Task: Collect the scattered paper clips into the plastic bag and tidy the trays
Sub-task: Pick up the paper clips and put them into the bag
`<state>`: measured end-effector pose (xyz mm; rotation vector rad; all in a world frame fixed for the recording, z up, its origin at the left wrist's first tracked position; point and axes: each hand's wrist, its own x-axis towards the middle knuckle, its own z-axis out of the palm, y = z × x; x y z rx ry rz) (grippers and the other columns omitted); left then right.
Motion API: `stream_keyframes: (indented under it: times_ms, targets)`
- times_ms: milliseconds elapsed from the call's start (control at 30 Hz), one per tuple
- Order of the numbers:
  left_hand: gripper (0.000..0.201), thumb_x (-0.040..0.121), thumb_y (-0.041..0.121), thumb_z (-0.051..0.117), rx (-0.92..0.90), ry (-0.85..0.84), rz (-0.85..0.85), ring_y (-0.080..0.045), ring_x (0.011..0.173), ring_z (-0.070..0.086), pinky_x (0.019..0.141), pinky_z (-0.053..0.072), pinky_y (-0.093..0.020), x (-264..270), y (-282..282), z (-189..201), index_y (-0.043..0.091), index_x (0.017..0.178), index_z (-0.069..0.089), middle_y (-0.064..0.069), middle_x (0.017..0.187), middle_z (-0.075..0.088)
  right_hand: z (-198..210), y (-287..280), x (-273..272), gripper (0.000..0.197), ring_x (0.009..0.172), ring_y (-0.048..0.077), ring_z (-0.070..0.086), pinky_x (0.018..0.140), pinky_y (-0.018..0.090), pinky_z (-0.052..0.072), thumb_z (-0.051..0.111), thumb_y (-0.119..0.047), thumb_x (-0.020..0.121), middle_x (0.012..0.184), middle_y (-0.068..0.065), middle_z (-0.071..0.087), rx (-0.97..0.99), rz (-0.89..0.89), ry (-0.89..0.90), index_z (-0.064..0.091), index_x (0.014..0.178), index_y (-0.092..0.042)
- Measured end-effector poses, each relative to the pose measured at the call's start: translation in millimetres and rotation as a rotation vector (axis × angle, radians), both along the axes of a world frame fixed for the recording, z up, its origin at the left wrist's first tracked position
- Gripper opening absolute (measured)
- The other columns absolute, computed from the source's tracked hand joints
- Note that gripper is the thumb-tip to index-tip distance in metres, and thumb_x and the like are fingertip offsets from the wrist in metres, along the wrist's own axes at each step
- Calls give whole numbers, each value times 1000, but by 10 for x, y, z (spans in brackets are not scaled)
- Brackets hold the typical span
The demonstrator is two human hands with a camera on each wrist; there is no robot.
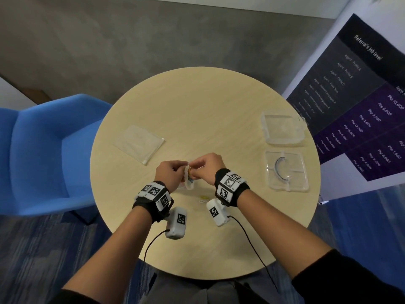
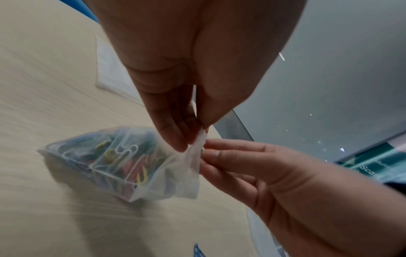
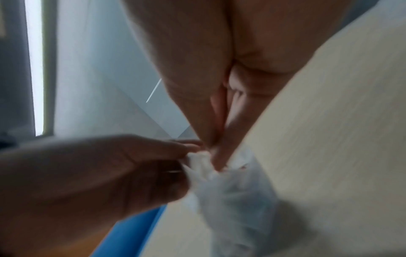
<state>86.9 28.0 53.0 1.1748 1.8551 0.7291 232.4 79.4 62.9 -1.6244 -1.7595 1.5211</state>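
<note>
Both hands (image 1: 189, 170) pinching plastic bag (image 2: 131, 161), banner (image 1: 350, 95) reading "Referral's job level"

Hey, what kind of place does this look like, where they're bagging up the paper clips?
Probably an office meeting or break-out room: a small round wooden table, a blue upholstered chair pulled up to it, carpet underfoot, and a standing banner listing a referral's job levels with peso amounts.

Clear plastic bag (image 2: 140, 165) bulging with coloured paper clips (image 2: 123, 156), base on table, mouth pinched upward
</note>
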Motion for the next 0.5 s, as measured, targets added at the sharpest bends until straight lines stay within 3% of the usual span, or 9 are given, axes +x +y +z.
stream_keyframes:
  times_ms: [67,100,133,200,267,300,367,433,500]
  targets:
    - [25,93,10,52,-1,-9,9,-9,60,65,63,54,-16,-36,1,1,13,107,72,-7,79,70,-18,-25,81,9,62,18,71,66,27,59,75,-7,79,76,8,73,133,-65,-15,75,88,-7]
    - [25,93,9,52,-2,-10,18,-7,59,64,60,52,-13,-50,-1,11,14,106,73,-6,77,69,-80,-41,162,7,65,17,70,67,26,58,72,-11,82,78,4,73,227,-18,-107,76,88,-11]
    - [25,93,10,52,-4,-14,28,-8,60,64,63,53,-16,-65,-2,9,14,105,73,-7,78,69,-152,-95,247,12,73,16,68,72,26,56,66,-16,86,86,3,73,329,116,-236,75,94,-13]
    - [25,93,11,53,-11,-31,48,-17,70,68,76,56,-28,-91,0,-4,15,105,73,-10,88,73,-385,-309,394,27,98,24,64,87,37,53,52,-19,94,116,9,66,558,589,-479,66,116,-12]
    - [24,92,12,53,-20,-40,58,-23,84,69,85,55,-34,-108,3,-14,15,105,74,-11,98,74,-642,-587,547,43,122,31,51,100,46,45,45,-26,96,143,16,45,668,1013,-566,49,135,-8]
    - [24,92,12,54,-23,-45,60,-24,87,69,87,55,-35,-110,7,-18,15,105,74,-10,100,74,-724,-684,631,53,135,32,38,109,49,36,44,-31,97,153,16,31,640,1128,-624,38,143,-7]
    - [25,92,13,53,-31,-38,51,-24,91,68,88,54,-33,-105,9,-22,16,106,74,-8,104,73,-873,-718,847,66,147,28,16,116,51,19,40,-38,97,161,13,10,606,1167,-714,19,151,-6]
    - [25,92,13,53,-34,-19,43,-24,98,66,90,52,-32,-102,11,-27,15,107,73,-7,107,71,-900,-642,1009,63,144,27,26,114,51,22,42,-36,95,158,14,19,643,1094,-781,29,148,-5]
    - [25,91,13,54,-32,-15,47,-24,102,65,92,51,-33,-99,16,-27,15,107,73,-8,110,71,-888,-541,1069,51,122,28,56,103,46,42,43,-33,88,140,15,52,713,1058,-803,56,130,-8]
